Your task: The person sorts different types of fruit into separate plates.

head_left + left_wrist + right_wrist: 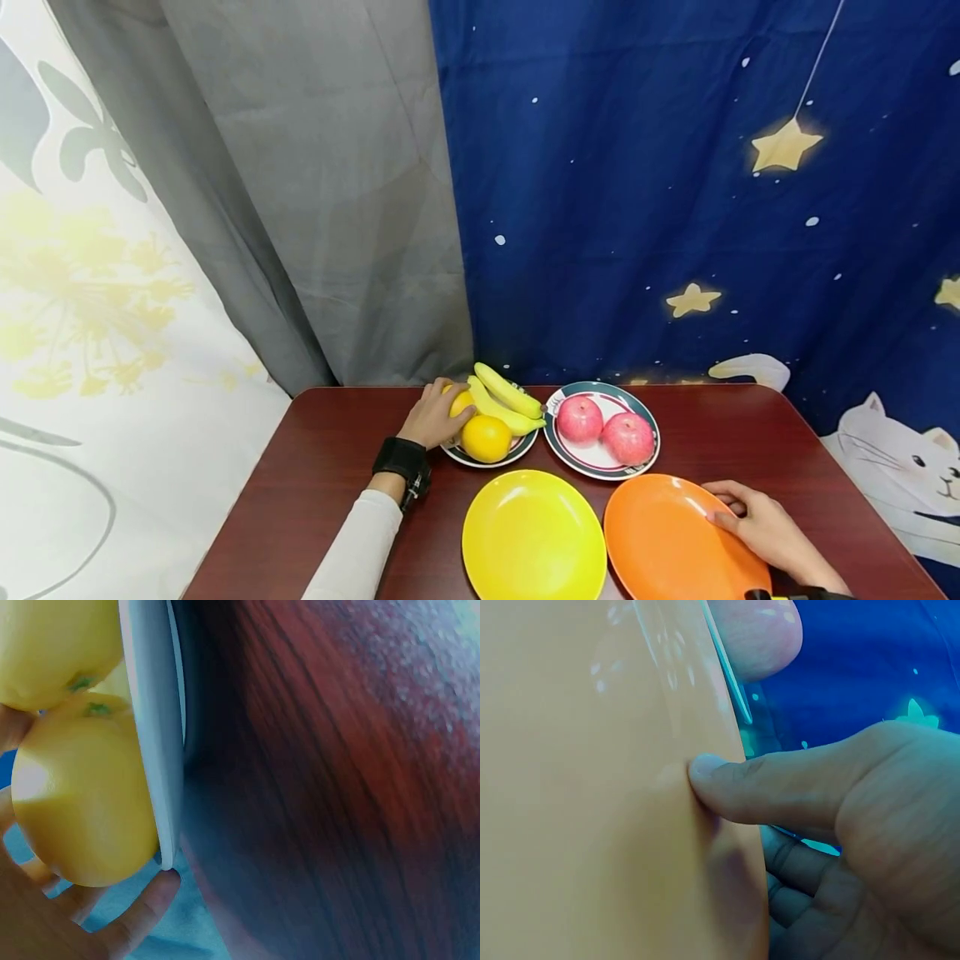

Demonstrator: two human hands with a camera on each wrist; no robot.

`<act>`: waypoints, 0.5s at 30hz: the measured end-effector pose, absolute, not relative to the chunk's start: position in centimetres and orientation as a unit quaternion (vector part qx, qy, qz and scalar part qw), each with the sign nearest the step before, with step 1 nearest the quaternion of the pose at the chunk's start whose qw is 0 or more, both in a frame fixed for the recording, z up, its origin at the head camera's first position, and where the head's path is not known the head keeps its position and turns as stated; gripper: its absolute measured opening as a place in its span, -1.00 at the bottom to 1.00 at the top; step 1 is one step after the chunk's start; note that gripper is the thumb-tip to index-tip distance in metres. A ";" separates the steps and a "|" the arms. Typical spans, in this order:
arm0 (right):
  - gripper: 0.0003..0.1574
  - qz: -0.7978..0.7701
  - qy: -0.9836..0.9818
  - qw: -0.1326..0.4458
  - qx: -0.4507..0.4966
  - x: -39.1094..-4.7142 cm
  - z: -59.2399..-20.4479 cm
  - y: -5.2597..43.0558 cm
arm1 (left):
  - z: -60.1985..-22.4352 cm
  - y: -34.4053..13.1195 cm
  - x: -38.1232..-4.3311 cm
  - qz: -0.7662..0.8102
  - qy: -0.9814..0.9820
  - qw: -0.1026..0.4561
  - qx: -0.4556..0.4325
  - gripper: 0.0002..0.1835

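Observation:
My left hand [437,417] grips the rear orange [459,402] on a green-rimmed plate [517,452], fingers curled round its far side. In the left wrist view that orange [88,795] sits between thumb and fingers, one fingertip right at the plate's edge. A second orange [486,439] lies in front of it, and two bananas [502,404] lie to the right. My right hand [761,525] pinches the right rim of an orange-coloured plate [675,537]; the right wrist view shows the thumb [742,784] on top and the other fingers beneath.
Another green-rimmed plate [652,408] holds two red apples [628,439] at the back centre. A yellow plate [534,537] stands left of the orange-coloured one. The dark red table [322,467] ends at grey and blue curtains [600,208].

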State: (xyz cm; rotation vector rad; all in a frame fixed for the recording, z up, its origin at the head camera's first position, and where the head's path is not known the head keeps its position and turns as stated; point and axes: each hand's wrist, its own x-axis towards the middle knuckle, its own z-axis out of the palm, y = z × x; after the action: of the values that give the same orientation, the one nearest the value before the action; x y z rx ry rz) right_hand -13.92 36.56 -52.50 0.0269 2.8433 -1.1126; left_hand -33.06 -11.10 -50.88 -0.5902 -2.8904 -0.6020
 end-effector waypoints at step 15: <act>-0.31 -0.424 0.898 0.120 -0.006 -13.8 -52.6 37.8 | -51.0 -10.5 -33.7 -0.284 -0.948 0.027 -0.140 -0.33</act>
State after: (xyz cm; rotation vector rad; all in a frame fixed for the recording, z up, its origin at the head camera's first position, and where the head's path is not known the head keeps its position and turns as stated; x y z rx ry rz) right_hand -13.84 37.81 -52.64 -0.0177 2.6227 -1.2384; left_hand -33.67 -10.48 -51.02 -0.4327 -2.9284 -0.8758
